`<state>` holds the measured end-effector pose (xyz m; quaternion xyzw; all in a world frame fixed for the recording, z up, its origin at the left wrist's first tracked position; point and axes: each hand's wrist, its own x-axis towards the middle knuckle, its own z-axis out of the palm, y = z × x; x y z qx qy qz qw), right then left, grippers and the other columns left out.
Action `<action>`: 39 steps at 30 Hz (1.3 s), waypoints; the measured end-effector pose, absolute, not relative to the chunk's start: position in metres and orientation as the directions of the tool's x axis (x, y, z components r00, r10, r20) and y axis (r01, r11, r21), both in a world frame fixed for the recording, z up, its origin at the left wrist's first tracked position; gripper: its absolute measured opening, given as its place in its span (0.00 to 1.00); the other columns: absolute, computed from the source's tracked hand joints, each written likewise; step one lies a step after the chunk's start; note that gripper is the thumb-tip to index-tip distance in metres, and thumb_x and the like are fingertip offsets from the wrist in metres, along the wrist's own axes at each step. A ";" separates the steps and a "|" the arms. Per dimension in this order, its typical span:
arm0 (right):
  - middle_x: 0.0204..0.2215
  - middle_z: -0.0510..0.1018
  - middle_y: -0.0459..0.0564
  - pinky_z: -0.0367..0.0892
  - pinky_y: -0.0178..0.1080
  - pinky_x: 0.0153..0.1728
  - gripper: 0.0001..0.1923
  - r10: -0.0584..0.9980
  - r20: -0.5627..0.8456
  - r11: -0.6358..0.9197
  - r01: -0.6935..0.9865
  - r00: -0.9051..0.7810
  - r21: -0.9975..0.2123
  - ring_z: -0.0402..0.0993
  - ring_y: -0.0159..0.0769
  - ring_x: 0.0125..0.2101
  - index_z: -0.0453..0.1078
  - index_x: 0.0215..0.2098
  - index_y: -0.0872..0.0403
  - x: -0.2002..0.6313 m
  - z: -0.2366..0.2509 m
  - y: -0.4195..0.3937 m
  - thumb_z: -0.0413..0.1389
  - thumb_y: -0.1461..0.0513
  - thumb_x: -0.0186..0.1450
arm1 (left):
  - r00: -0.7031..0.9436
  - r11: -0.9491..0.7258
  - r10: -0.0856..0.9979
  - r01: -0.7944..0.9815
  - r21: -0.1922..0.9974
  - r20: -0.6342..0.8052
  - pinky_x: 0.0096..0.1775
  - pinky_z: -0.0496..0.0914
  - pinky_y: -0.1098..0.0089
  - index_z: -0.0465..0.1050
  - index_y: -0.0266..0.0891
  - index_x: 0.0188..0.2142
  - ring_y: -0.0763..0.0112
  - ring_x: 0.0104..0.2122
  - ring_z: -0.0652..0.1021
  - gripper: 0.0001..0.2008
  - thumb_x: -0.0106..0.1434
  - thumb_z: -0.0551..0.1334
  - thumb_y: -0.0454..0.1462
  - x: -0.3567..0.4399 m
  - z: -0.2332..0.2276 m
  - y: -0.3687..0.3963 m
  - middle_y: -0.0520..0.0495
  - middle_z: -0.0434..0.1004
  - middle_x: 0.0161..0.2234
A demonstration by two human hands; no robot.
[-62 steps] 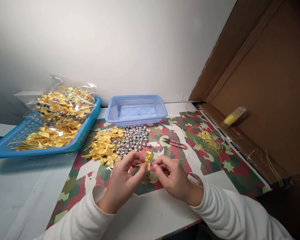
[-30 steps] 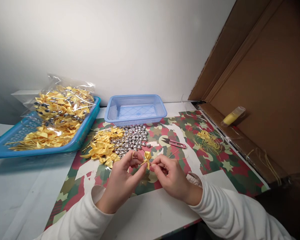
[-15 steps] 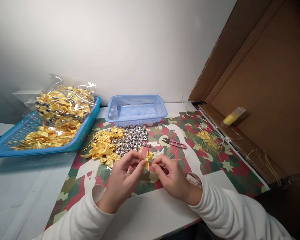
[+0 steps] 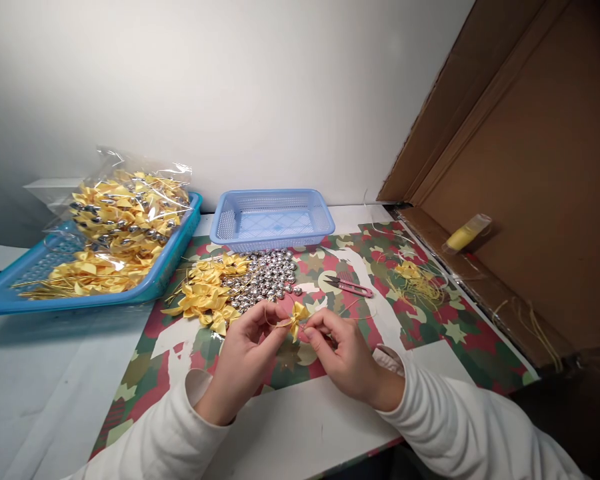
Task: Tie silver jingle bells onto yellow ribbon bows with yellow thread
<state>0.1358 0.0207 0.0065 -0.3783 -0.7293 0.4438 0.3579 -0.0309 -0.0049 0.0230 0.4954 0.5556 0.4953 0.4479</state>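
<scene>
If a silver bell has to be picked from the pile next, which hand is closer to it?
Probably the left hand. It pinches the yellow bow from the side nearest the silver bells, whose pile lies just beyond its fingers. The right hand holds the bow's other side, nearer the scissors.

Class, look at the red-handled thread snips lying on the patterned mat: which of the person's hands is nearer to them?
Right. The right hand lies just below the red-handled thread snips, toward the person; the left hand is farther off, down and to their left, beyond the small yellow ribbon bow both hands pinch.
</scene>
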 end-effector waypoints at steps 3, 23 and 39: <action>0.23 0.71 0.45 0.55 0.30 0.21 0.07 0.867 0.191 0.324 0.228 -0.460 -0.918 0.62 0.26 0.20 0.65 0.32 0.55 0.136 0.006 0.021 0.49 0.62 0.67 | -0.102 -0.071 0.989 0.336 0.939 0.111 0.27 0.64 0.72 0.72 0.39 0.31 0.72 0.25 0.69 0.06 0.60 0.60 0.39 -0.036 0.022 -0.006 0.51 0.71 0.25; 0.18 0.62 0.39 0.52 0.29 0.20 0.06 0.857 0.246 0.377 0.226 -0.452 -0.898 0.54 0.24 0.17 0.64 0.31 0.56 0.136 0.007 0.021 0.49 0.64 0.66 | -0.106 -0.138 0.968 0.538 0.832 0.229 0.27 0.64 0.72 0.73 0.39 0.26 0.73 0.23 0.71 0.10 0.61 0.60 0.41 -0.039 0.024 -0.005 0.52 0.74 0.23; 0.19 0.64 0.41 0.54 0.30 0.21 0.06 0.861 0.240 0.370 0.228 -0.448 -0.901 0.57 0.25 0.18 0.64 0.30 0.55 0.134 0.007 0.020 0.49 0.64 0.66 | -0.068 -0.116 0.982 0.506 0.855 0.173 0.27 0.64 0.73 0.74 0.39 0.27 0.73 0.23 0.70 0.06 0.57 0.62 0.39 -0.036 0.027 -0.006 0.53 0.75 0.23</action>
